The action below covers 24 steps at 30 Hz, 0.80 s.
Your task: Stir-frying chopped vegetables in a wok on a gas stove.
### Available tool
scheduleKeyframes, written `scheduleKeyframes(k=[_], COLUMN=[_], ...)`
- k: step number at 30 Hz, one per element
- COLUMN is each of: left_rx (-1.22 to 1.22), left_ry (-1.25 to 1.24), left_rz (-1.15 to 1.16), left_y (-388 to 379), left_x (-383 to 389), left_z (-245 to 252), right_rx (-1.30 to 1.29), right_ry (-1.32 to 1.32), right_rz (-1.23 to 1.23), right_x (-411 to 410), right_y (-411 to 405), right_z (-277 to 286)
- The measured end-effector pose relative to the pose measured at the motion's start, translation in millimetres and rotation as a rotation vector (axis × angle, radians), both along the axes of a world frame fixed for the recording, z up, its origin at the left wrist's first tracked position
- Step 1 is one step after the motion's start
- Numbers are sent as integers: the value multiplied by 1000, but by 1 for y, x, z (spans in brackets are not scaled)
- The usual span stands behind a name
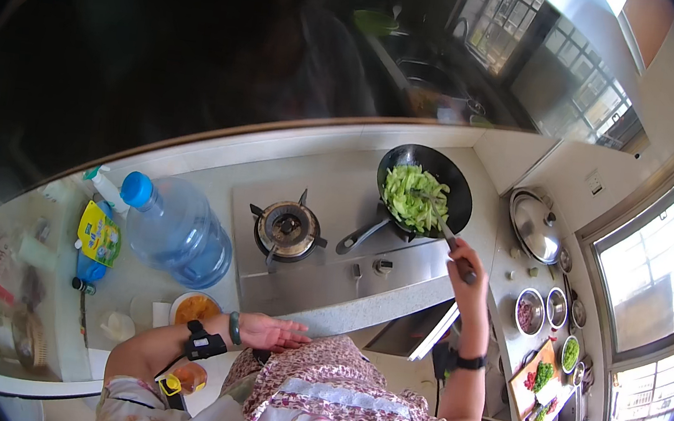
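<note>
My right hand (468,266) grips the dark handle of a metal spatula (444,223). Its blade end is down among pale green vegetable slices (405,193) in a black wok (460,194), on the right side of a stainless steel gas cooktop (337,210). The wok's handle (362,237) points toward the front left, with nobody holding it. My left hand (276,332) holds nothing; palm up and fingers extended, it rests by my patterned apron (323,373), near the counter's front edge.
Left of the bare burner (287,229) stands a large blue plastic water bottle (182,236). A bowl of orange food (196,308) sits near my left forearm. Rightward are a domed lid (531,225), a metal bowl of chopped purplish food (524,319), and a cutting board (522,385) with chopped vegetables beside the sink.
</note>
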<state>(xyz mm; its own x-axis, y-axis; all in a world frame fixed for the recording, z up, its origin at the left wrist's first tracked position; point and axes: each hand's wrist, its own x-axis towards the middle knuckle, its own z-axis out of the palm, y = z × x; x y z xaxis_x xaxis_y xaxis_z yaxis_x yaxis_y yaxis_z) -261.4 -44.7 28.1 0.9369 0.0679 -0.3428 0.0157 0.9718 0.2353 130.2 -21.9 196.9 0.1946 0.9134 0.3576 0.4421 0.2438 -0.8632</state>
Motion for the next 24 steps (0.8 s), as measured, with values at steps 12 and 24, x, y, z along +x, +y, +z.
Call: scheduleKeyframes(k=[12, 24], left_rx=[-12, -23], left_ry=[11, 43], left_rz=[-8, 57], left_y=[8, -1], left_x=[3, -4], left_z=[1, -6], right_rx=[-30, -146], right_ry=[106, -195], right_rz=[-33, 11], right_x=[-1, 4], right_y=[-13, -24], right_z=[7, 29])
